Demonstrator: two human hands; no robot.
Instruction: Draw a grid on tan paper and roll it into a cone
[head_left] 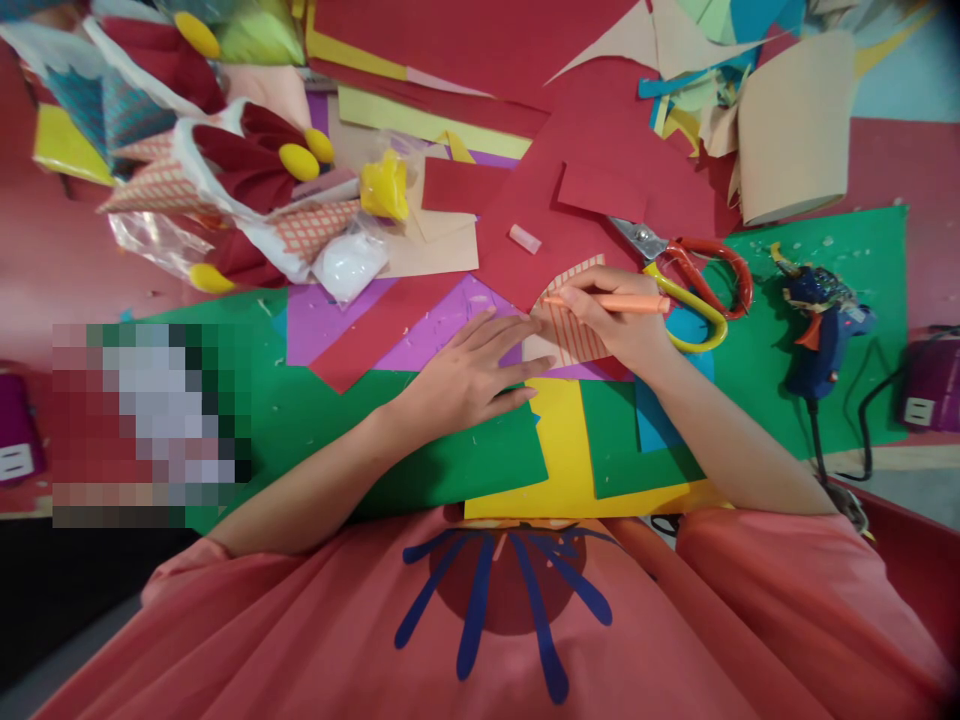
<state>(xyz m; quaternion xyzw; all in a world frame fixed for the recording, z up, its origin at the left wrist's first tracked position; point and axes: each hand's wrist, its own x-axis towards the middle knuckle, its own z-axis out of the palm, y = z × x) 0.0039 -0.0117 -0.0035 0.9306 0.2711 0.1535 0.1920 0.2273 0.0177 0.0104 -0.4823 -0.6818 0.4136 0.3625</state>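
My right hand (616, 312) grips an orange marker (634, 302), its tip on a cream paper piece (568, 335) that bears rows of orange stripes. The piece has a curved upper edge. My left hand (480, 372) lies flat with fingers spread, its fingertips on the left side of that paper. Just above the paper, a pink marker cap (524, 239) rests on red paper. Scissors (679, 275) with red and yellow handles lie right beside my right hand, blades pointing up and left.
A blue glue gun (825, 335) with a cord lies on green paper (885, 270) at right. Decorated paper cones (161, 178) with white trim and yellow ovals stand at upper left. Nearby are a bag of white material (352, 262) and a beige paper cylinder (795, 130). Coloured sheets overlap across the table.
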